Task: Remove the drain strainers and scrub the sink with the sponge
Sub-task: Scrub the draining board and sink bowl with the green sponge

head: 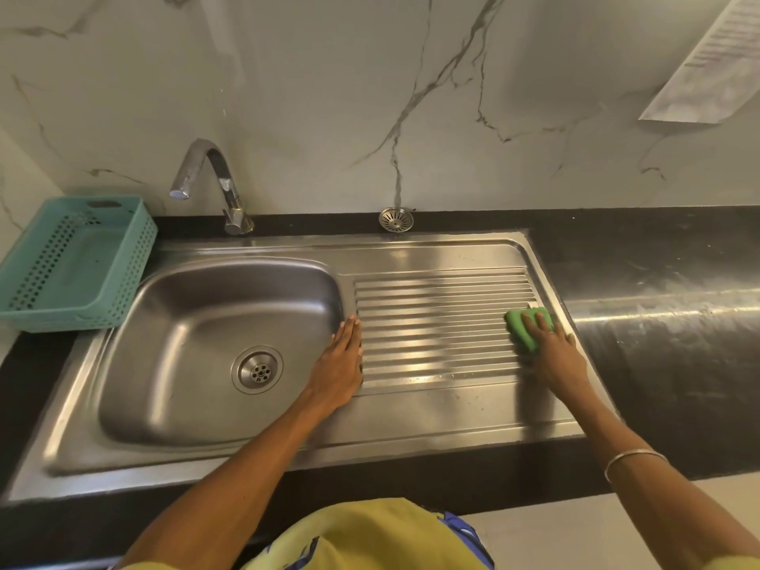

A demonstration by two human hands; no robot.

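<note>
A yellow shirt [362, 532] with blue marks was closest to the camera, at the bottom. Two bare arms reached out from it over a shiny steel sink [288, 442] set in a black counter [658, 261].

The left hand [339, 366] lay flat with its fingers straight and together. It rested on the strip between the bowl [185, 343] and the ridged draining board [440, 322], and it held nothing.

The right hand [553, 351] pressed down on a green sponge [524, 327]. Its fingers lay spread over the top of the sponge. The sponge sat on the draining board, close to the right edge of the sink. A thin silver bangle [635, 458] was on the right arm.

One round drain strainer [395, 219] sat out on the counter at the back edge, just behind the sink. The drain [258, 369] in the bottom of the bowl showed small holes.

A bent tap [214, 183] stood at the back edge, behind the bowl. A teal plastic basket [70, 261] stood at the left end of the counter. A sheet of paper [715, 55] hung on the marble wall near the top right corner.
</note>
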